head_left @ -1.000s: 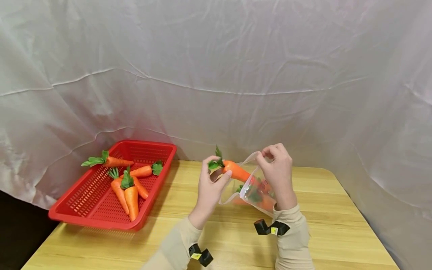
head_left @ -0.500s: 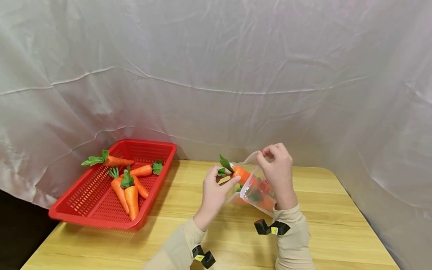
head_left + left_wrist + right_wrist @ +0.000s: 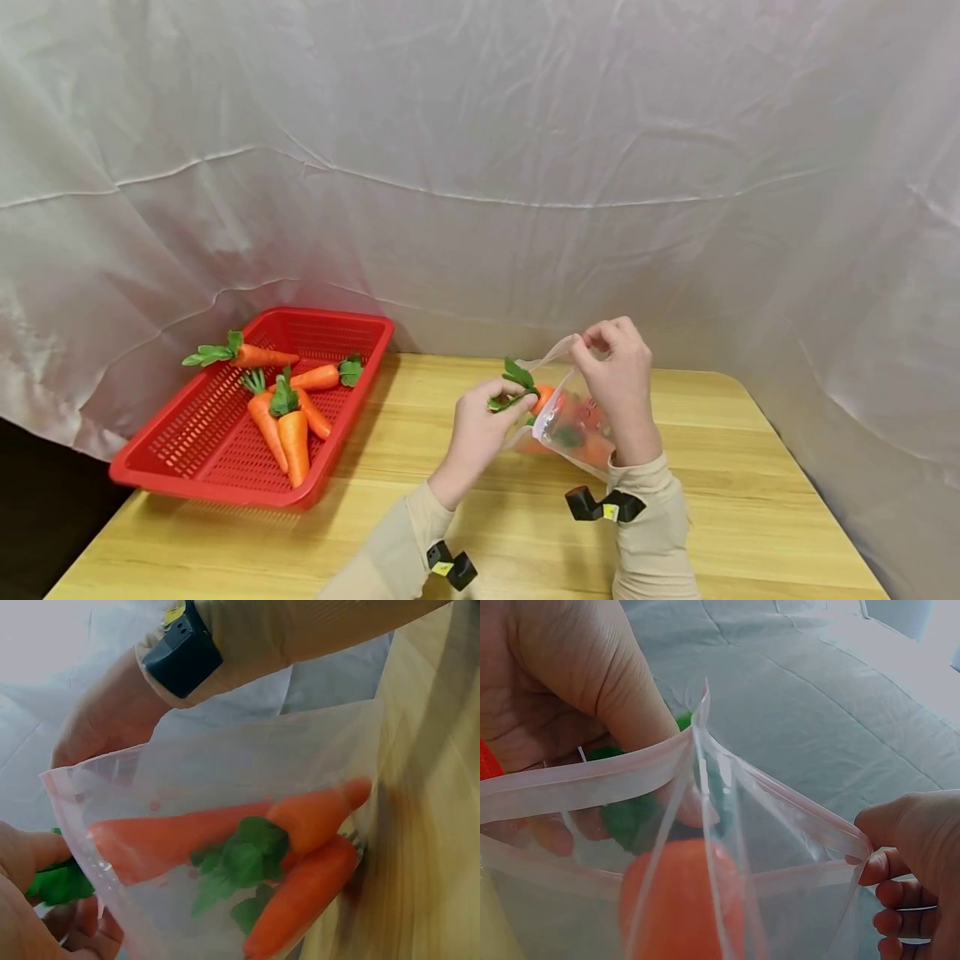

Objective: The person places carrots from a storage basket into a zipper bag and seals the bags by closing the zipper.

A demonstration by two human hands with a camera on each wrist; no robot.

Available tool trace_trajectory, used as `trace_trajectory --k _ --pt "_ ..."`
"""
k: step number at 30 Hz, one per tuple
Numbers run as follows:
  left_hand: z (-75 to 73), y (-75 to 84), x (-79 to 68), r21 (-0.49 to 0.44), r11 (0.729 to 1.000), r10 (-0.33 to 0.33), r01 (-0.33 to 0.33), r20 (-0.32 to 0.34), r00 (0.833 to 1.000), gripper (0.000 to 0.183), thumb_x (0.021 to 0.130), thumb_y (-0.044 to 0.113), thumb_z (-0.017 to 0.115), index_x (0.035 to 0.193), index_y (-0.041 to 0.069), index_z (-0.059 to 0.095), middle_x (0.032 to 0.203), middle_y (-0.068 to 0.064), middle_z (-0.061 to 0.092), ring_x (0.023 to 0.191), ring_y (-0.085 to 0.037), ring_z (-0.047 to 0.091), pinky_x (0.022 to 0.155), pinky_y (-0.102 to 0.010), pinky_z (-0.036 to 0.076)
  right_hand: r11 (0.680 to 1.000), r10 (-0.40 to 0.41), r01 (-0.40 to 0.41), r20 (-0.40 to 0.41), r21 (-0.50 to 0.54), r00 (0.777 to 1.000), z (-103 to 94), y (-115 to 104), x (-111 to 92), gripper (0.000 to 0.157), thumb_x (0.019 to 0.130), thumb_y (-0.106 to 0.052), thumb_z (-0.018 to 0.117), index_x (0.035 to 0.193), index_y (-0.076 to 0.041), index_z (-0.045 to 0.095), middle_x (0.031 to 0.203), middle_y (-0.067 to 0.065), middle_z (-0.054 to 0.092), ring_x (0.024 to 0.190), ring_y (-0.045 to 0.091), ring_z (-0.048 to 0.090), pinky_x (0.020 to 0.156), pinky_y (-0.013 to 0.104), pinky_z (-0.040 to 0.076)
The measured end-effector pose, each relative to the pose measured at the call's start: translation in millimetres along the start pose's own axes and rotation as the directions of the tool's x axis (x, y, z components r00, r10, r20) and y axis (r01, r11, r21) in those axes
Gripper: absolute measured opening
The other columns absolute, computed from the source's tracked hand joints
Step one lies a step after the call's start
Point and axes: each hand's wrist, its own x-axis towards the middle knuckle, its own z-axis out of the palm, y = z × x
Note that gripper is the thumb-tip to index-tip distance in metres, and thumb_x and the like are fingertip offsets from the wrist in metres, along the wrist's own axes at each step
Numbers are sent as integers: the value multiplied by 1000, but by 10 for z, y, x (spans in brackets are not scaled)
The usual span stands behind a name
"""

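A pale, creased curtain [image 3: 480, 125] stands behind the far edge of the counter [image 3: 720, 475], which has a light wood-grain surface. A red perforated basket [image 3: 210, 492] is positioned at the left edge of the counter, with its near-left corner extending past that edge. Beige sleeves [image 3: 652, 533] cover both forearms, which enter from the near edge.

A transparent bag [image 3: 255, 761] with a pale rim is held over the middle of the counter, toward the far edge, its mouth facing left. Whether the bag's base rests on the counter cannot be confirmed from these views.

Right hand [image 3: 617, 383]: grip together, thumb and forefinger pinching the rim at one corner of the bag mouth. Left hand [image 3: 476, 425]: grip clamped on the leaf end of a carrot.

The held carrot [image 3: 545, 399] passes through the mouth, its orange body largely inside the bag and its leaves [image 3: 519, 374] outside. Two bagged carrots [image 3: 304, 896] lie toward the closed end, green leaves beside them. Five basket carrots [image 3: 293, 443] can be counted; one lies across the basket's left rim, leaves projecting outward. A small black device [image 3: 603, 505] is mounted at each wrist.
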Motion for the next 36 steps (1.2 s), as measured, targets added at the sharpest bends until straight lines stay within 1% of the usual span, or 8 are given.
trace_trajectory --k 6,10,17,19,23,27,32,36 --pt "-35 28 19 -98 992 -75 85 96 993 19 89 20 72 101 7 73 106 -14 71 90 -22 72 75 -28 59 1000 -14 14 -18 3 1000 4 12 1 16 79 -7 70 68 -1 60 77 14 54 73 23 53 69 18 36" --pt "-60 54 30 -150 982 -101 116 105 989 19 89 18 71 105 8 70 110 -13 69 90 -25 71 79 -37 59 1000 -23 23 -22 4 1000 4 17 -2 15 79 -7 69 68 0 60 77 14 54 73 23 53 69 21 38" --pt "-106 42 47 -101 989 -99 107 78 992 45 87 16 72 129 16 56 100 -13 67 78 -15 67 71 -24 55 1000 -8 8 -10 1 1000 3 21 -7 15 80 -7 69 69 -1 61 77 13 54 74 24 54 69 19 38" --pt "-114 33 50 -77 994 -77 83 83 994 41 88 17 71 127 14 59 95 -14 68 75 -15 66 69 -21 53 1000 -11 11 -13 -2 1000 7 22 -9 15 80 -7 69 68 0 60 77 13 54 73 24 54 69 18 37" --pt "-119 10 43 -24 1000 -16 19 104 994 23 91 19 69 110 6 69 90 -14 69 75 -15 65 66 -19 51 1000 -19 19 -18 -4 1000 16 30 -8 15 80 -6 68 68 0 60 76 13 55 73 24 55 69 16 36" --pt "-106 -1 45 -31 999 19 -15 139 990 18 93 19 66 103 6 70 93 -13 73 79 -15 68 70 -20 52 1000 -21 21 -19 -6 1000 21 30 -8 16 80 -6 68 68 -1 60 76 13 55 73 24 55 69 16 36" --pt "-91 17 56 -118 993 15 9 199 980 23 98 20 59 108 1 69 102 -17 73 94 -24 71 84 -24 56 1000 -17 17 -17 -3 1000 17 21 -6 16 80 -7 69 68 -1 60 77 12 54 73 23 55 69 17 37" --pt "-120 42 61 -122 992 6 18 195 981 25 99 21 57 108 0 67 102 -18 72 96 -29 70 85 -25 56 1000 -1 1 -4 4 1000 5 7 -9 16 81 -8 69 68 -2 61 78 12 54 75 23 54 69 15 36"
